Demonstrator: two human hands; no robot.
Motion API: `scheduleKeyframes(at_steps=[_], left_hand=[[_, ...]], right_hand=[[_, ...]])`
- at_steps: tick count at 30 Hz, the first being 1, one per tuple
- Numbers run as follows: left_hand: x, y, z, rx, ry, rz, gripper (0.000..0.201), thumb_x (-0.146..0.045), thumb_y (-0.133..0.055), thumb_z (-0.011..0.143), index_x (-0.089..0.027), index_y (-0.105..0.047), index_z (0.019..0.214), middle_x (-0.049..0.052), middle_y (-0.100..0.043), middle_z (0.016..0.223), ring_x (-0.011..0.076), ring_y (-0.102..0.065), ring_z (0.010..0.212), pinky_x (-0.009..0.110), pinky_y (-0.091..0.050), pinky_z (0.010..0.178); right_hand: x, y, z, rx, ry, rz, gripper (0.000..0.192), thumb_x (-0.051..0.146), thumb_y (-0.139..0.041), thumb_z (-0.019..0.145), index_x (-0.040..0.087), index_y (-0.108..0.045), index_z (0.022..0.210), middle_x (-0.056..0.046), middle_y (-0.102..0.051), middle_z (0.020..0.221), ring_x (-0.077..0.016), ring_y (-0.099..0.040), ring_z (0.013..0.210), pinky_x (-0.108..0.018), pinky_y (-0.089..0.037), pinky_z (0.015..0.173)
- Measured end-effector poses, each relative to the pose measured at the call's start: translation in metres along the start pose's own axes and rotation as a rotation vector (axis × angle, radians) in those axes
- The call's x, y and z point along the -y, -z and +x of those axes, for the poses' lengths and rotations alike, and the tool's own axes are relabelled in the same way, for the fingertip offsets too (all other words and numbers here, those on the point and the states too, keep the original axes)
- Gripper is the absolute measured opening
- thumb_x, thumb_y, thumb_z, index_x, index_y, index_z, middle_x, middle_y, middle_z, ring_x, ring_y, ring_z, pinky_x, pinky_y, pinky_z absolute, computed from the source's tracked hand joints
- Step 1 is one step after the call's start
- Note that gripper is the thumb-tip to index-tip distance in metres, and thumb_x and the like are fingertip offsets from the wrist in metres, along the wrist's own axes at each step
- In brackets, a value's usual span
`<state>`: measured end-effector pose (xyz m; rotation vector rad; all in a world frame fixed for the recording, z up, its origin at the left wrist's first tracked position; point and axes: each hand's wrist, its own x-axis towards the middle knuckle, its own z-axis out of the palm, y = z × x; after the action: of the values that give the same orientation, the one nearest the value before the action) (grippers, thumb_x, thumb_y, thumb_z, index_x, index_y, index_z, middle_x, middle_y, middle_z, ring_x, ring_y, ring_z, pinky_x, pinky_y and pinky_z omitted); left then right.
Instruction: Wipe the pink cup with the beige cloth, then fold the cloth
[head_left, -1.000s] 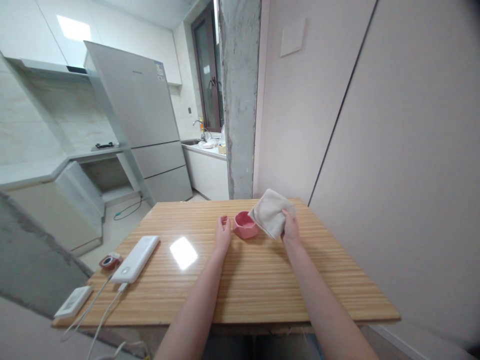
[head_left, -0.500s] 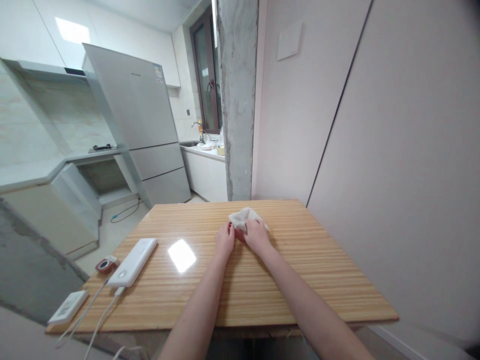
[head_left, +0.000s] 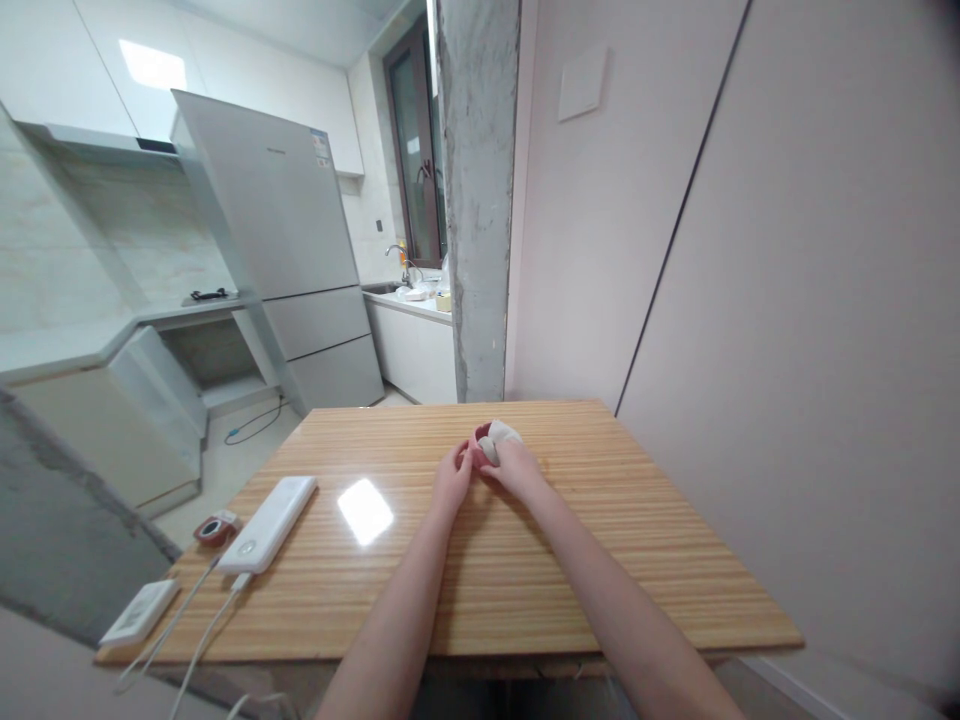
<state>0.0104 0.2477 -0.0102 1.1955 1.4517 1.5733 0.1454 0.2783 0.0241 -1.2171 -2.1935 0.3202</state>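
Observation:
A small pink bowl [head_left: 480, 435] stands on the wooden table [head_left: 480, 560], mostly hidden behind my hands. My left hand [head_left: 452, 479] grips its left side. My right hand [head_left: 512, 468] presses a bunched-up beige cloth [head_left: 500, 439] into the bowl's opening, so only a small wad of cloth shows above my fingers.
At the table's left lie a white power bank [head_left: 272, 509] with a cable, a small white device [head_left: 140, 612] and a small red round object [head_left: 218, 525]. A wall runs along the right, with a concrete pillar [head_left: 477, 200] behind the table. A fridge [head_left: 292, 250] stands in the kitchen beyond.
My right hand brought the cloth from the right of the bowl over it, then pushed it down inside. The cloth went from spread to bunched. My left hand closed on the bowl.

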Motion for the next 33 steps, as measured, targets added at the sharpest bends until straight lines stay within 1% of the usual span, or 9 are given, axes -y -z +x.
scheduleKeyframes(at_steps=[4, 7, 10, 13, 18, 22, 25, 29, 33], left_hand=[[0.004, -0.018, 0.000, 0.069, 0.143, -0.459, 0.066, -0.041, -0.062, 0.080, -0.030, -0.035, 0.140, 0.007, -0.060, 0.127, 0.0192, -0.063, 0.104, 0.032, -0.053, 0.085], [0.010, -0.024, 0.002, 0.030, 0.116, -0.565, 0.069, -0.044, -0.055, 0.084, -0.031, -0.021, 0.143, 0.009, -0.052, 0.136, 0.0177, -0.061, 0.110, 0.030, -0.052, 0.087], [0.012, -0.019, 0.007, -0.097, 0.015, -0.472, 0.059, -0.044, -0.052, 0.085, -0.026, -0.030, 0.136, 0.009, -0.047, 0.138, 0.0168, -0.057, 0.115, 0.027, -0.049, 0.090], [0.012, -0.009, 0.011, -0.220, -0.006, -0.298, 0.043, -0.040, -0.055, 0.082, -0.021, -0.044, 0.119, 0.009, -0.056, 0.123, 0.0178, -0.059, 0.109, 0.028, -0.050, 0.088], [0.010, 0.000, 0.012, -0.217, 0.006, -0.101, 0.030, -0.033, -0.056, 0.078, -0.019, -0.049, 0.103, 0.003, -0.062, 0.094, 0.0168, -0.061, 0.091, 0.030, -0.050, 0.081], [0.004, -0.001, 0.012, -0.178, -0.002, -0.065, 0.028, -0.030, -0.055, 0.078, -0.018, -0.050, 0.103, 0.003, -0.062, 0.094, 0.0166, -0.061, 0.091, 0.030, -0.048, 0.082], [0.001, -0.003, 0.012, -0.184, 0.038, -0.053, 0.035, -0.033, -0.060, 0.078, -0.017, -0.051, 0.108, 0.007, -0.063, 0.103, 0.0190, -0.061, 0.099, 0.033, -0.048, 0.087], [0.001, -0.023, 0.007, -0.247, 0.080, -0.163, 0.061, -0.036, -0.072, 0.071, -0.017, -0.044, 0.121, 0.014, -0.061, 0.116, 0.0223, -0.061, 0.106, 0.035, -0.048, 0.090], [0.007, -0.057, -0.001, -0.274, 0.084, -0.411, 0.051, -0.040, -0.062, 0.080, -0.020, -0.043, 0.123, 0.014, -0.061, 0.119, 0.0208, -0.064, 0.104, 0.036, -0.051, 0.088]], right_hand=[[0.017, -0.010, -0.010, -0.103, -0.067, -0.097, 0.014, 0.027, -0.057, 0.084, 0.016, -0.066, 0.087, -0.017, -0.065, 0.093, -0.0285, -0.057, 0.093, -0.038, -0.043, 0.081], [0.027, -0.016, -0.015, -0.086, 0.033, -0.060, 0.015, 0.017, -0.050, 0.086, 0.016, -0.065, 0.088, -0.014, -0.066, 0.093, -0.0263, -0.055, 0.095, -0.036, -0.043, 0.084], [0.026, -0.019, -0.017, -0.034, 0.144, -0.013, 0.012, 0.014, -0.053, 0.084, 0.016, -0.065, 0.087, -0.011, -0.066, 0.092, -0.0240, -0.055, 0.094, -0.033, -0.044, 0.084], [0.015, -0.019, -0.016, 0.013, 0.282, 0.040, 0.015, 0.013, -0.052, 0.085, 0.016, -0.065, 0.091, -0.009, -0.065, 0.092, -0.0209, -0.056, 0.093, -0.030, -0.044, 0.084], [-0.008, -0.015, -0.012, 0.092, 0.475, -0.024, 0.018, 0.013, -0.053, 0.086, 0.019, -0.066, 0.097, -0.007, -0.065, 0.099, -0.0203, -0.054, 0.102, -0.032, -0.044, 0.086], [-0.009, -0.018, -0.012, 0.066, 0.353, -0.210, 0.017, 0.015, -0.052, 0.088, 0.022, -0.066, 0.095, -0.010, -0.064, 0.108, -0.0225, -0.051, 0.107, -0.035, -0.044, 0.084], [-0.003, -0.026, -0.013, 0.039, 0.228, -0.207, 0.022, 0.016, -0.048, 0.090, 0.024, -0.067, 0.097, -0.010, -0.064, 0.107, -0.0234, -0.052, 0.105, -0.035, -0.045, 0.083], [0.002, -0.033, -0.013, -0.061, 0.120, 0.036, 0.028, 0.013, -0.045, 0.088, 0.017, -0.065, 0.108, -0.014, -0.064, 0.107, -0.0244, -0.055, 0.102, -0.034, -0.045, 0.089], [-0.001, -0.032, -0.014, -0.201, 0.045, 0.398, 0.030, 0.021, -0.042, 0.090, 0.014, -0.061, 0.111, -0.013, -0.061, 0.114, -0.0210, -0.056, 0.102, -0.034, -0.044, 0.094]])
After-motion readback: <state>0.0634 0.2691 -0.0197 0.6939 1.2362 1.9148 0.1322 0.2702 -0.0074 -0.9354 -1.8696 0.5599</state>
